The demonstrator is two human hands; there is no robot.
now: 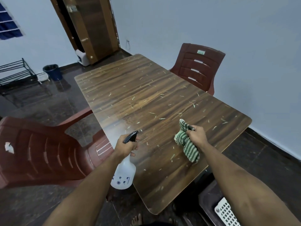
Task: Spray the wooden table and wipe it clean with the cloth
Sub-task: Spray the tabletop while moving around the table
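Head view, largest first: wooden counter (146, 95), long and rectangular with rounded corners, strewn end to end with small pale scraps (153, 113) and dull with a faint mist patch (114, 126) near its left edge. Dark glossy floor (48, 101) all around, pale walls behind. Red-brown plastic chair (40, 152) close at the left side of the counter, backrest toward the camera; second chair of the same kind (197, 67) at the far right side, against the wall. Brown wooden door (92, 26) at the back, dark bucket (53, 71) and black wire rack (14, 72) near the left wall, white lattice basket (225, 214) at the lower right. White translucent spray bottle (124, 173) with small blue printed marks, held up over the near left edge of the counter, black trigger head (130, 137) aimed out across the wood. Left hand (126, 145) closed round the neck of the bottle, fingers on the trigger. Green-and-white striped cloth (187, 142) bunched over the near right part of the counter, one end hanging down toward the surface; contact with the wood not clear. Right hand (196, 136) clenched on the cloth. Bare toes (136, 220) at the bottom edge.
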